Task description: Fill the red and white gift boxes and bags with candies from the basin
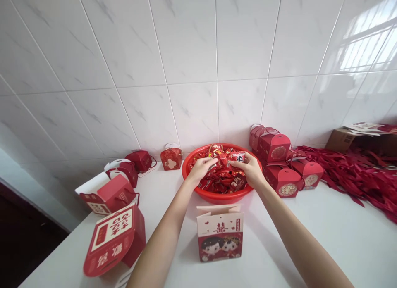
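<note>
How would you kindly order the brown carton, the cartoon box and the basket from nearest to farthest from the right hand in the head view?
1. Basket: nearest, directly under the right hand.
2. Cartoon box: in front, on the near side of the basket.
3. Brown carton: farthest, off at the far right toward the back.

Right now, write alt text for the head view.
A person's left hand and right hand reach over a red plastic basket of wrapped sweets, the right holding a packet. An open double-happiness gift box stands nearer; red gift boxes flank the basket.
</note>
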{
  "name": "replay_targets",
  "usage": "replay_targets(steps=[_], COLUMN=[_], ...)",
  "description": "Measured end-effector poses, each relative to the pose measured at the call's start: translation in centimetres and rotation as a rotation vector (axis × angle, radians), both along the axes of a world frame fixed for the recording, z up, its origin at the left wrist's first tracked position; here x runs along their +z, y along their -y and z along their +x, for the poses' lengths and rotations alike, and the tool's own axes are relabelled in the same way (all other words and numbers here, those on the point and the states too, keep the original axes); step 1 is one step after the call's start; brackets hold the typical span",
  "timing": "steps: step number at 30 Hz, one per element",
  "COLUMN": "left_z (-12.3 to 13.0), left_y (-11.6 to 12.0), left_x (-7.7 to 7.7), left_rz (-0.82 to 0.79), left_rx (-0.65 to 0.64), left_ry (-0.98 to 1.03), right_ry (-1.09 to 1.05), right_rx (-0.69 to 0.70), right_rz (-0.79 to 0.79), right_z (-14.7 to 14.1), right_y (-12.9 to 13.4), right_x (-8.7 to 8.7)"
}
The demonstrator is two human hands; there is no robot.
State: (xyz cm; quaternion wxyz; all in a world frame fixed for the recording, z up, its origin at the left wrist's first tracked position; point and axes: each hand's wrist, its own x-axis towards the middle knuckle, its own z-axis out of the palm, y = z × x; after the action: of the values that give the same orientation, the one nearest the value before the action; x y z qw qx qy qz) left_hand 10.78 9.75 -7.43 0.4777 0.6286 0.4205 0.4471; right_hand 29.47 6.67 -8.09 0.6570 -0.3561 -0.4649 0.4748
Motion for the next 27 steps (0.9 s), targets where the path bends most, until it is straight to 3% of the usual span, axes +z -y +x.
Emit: replay_targets(steps=[12, 23, 27], left_z=[0.1, 0.2, 0.2], left_y=[0.5, 1.2, 1.2], left_x=[0.3, 0.8, 0.8], left_rz=[-0.089, -0.033, -0.034], left_rx=[-0.09, -0.076, -0.08], left_ry=[0.07, 0.095, 0.139], right_ry=[0.076, 0.104, 0.1], right_rx=[0.114, 0.234, 0.189], right_rz=[0.002, 0.012, 0.018], right_z=[0.1, 0.0, 0.0], right_y=[0.0, 0.4, 0.3], right_x=[0.0, 0.4, 0.3])
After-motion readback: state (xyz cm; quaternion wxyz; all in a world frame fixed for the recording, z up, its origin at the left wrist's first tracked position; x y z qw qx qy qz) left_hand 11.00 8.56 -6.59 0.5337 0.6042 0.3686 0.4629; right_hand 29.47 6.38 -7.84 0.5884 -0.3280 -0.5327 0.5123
